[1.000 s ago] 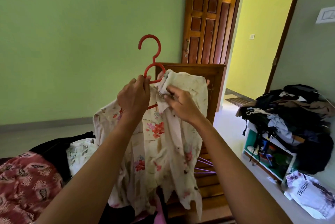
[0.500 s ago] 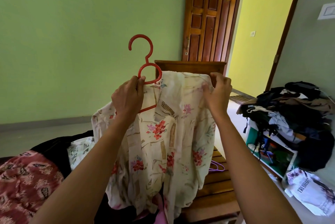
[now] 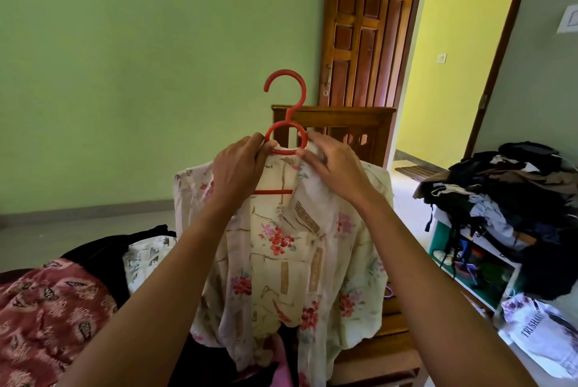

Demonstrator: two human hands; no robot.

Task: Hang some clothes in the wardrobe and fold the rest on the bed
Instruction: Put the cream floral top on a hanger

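A cream floral shirt [image 3: 291, 249] hangs spread on a red plastic hanger [image 3: 286, 111], held up in front of me at chest height. My left hand [image 3: 237, 170] grips the hanger's ring and the collar on the left side. On the right side, my right hand [image 3: 331, 167] pinches the collar just under the ring. The hanger's hook stands upright above both hands; its red crossbar shows through the open neck. More clothes lie on the bed below: a red patterned cloth [image 3: 47, 317], a black garment [image 3: 106, 252] and a pale printed one [image 3: 147, 255].
A wooden bed frame [image 3: 369, 123] stands behind the shirt. Beyond it is an open wooden door [image 3: 366, 26] and a doorway. At the right a green shelf [image 3: 475, 264] carries a heap of dark clothes [image 3: 513, 186]; a white printed bag [image 3: 544, 336] lies on the floor.
My right hand came in from the shirt's right shoulder to the collar beside the hanger ring. The hanger turned square to me and the shirt now hangs spread across it.
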